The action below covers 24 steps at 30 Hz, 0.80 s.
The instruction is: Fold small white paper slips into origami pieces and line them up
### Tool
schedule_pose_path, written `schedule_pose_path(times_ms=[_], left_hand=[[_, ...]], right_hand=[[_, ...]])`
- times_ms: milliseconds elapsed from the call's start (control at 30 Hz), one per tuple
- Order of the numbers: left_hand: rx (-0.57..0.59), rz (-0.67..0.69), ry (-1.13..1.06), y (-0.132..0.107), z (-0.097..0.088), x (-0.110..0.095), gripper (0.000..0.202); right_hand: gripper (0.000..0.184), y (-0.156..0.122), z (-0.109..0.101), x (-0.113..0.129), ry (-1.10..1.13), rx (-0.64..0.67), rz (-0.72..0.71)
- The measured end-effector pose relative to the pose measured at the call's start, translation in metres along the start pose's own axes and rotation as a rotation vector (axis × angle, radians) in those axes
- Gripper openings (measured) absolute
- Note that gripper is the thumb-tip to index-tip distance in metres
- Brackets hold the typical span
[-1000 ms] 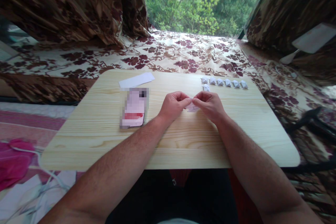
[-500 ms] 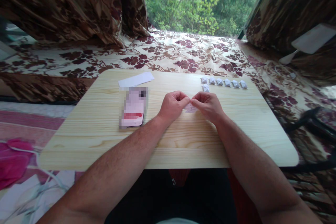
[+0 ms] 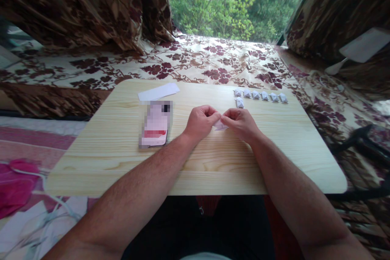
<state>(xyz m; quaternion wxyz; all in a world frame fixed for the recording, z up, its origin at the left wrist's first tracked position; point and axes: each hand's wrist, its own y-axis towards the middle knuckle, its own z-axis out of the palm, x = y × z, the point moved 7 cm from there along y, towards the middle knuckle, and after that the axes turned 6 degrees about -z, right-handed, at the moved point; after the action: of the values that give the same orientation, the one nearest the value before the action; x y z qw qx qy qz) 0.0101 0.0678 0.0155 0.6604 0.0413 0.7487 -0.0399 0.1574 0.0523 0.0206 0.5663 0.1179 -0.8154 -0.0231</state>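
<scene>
A small piece of folded white paper (image 3: pixel 220 126) is pinched between my two hands, just above the middle of the wooden table (image 3: pixel 213 166). My left hand (image 3: pixel 201 121) grips its left side with thumb and forefinger. On the other side, my right hand (image 3: pixel 239 122) pinches it the same way, the fingertips of both hands almost touching. The fingers cover much of the paper's upper part. Beyond my right hand stand several small folded white paper shapes (image 3: pixel 256 95), most in a row and one (image 3: pixel 240 102) in front of the row's left end.
At the table's back left lie white paper strips (image 3: pixel 159 91). A phone (image 3: pixel 156 124), partly blurred out, rests left of my hands. Past the far edge spreads a floral cloth (image 3: pixel 216 61) below the window. A black chair-like frame (image 3: pixel 365 146) stands at the right.
My hands stay in nearly the same place, still pinching the paper. Its visible lower part looks slightly changed in shape. The view has shifted very little.
</scene>
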Motion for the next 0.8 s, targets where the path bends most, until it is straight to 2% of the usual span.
schedule_pose_path(times_ms=[133, 300, 567, 800], left_hand=[[0.005, 0.003, 0.0, 0.0002, 0.0001, -0.001, 0.017], [-0.005, 0.003, -0.003, 0.0007, -0.0008, -0.0013, 0.018], [-0.016, 0.056, 0.026, -0.0016, -0.0006, -0.0026, 0.016], [0.001, 0.046, 0.018, -0.0008, 0.0009, -0.0017, 0.015]], right_hand=[[0.023, 0.0002, 0.0021, 0.0006, 0.028, 0.022, -0.019], [0.025, -0.0001, 0.0002, -0.0006, 0.039, -0.017, 0.005], [0.024, -0.0004, 0.0019, -0.0003, -0.016, 0.01, 0.019], [0.028, -0.0008, 0.002, 0.0007, -0.016, 0.028, 0.013]])
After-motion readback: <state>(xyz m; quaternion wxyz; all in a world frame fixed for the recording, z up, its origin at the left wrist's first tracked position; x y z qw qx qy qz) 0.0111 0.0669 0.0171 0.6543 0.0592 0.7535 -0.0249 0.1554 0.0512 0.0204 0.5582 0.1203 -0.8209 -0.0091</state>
